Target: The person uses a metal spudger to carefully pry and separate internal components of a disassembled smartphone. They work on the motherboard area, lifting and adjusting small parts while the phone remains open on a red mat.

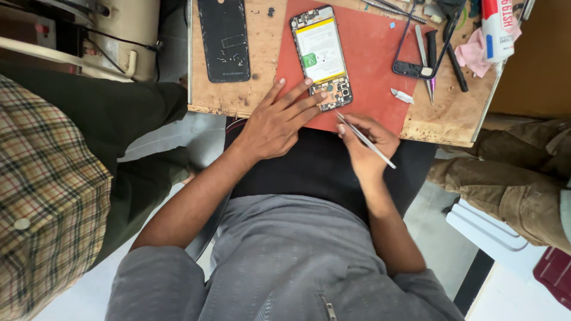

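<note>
Your left hand (275, 123) lies with fingers spread flat on the opened phone's (322, 56) lower end, on the red mat (372, 65) near the surface's front edge. Your right hand (366, 142) pinches tweezers (364, 139), tip at the phone's bottom corner. Black back cover (224, 38) lies toward the left edge; phone frame (423, 44) and tools sit at the right.

A small, worn wooden tabletop (262, 89) with scuffed, chipped edges sits at the top of the view. Below and around it lies a pale, smooth floor (160, 139). To the tabletop's left stands a cream-coloured machine (128, 35). To its right is a brown board (535, 59). Light is even and soft.
</note>
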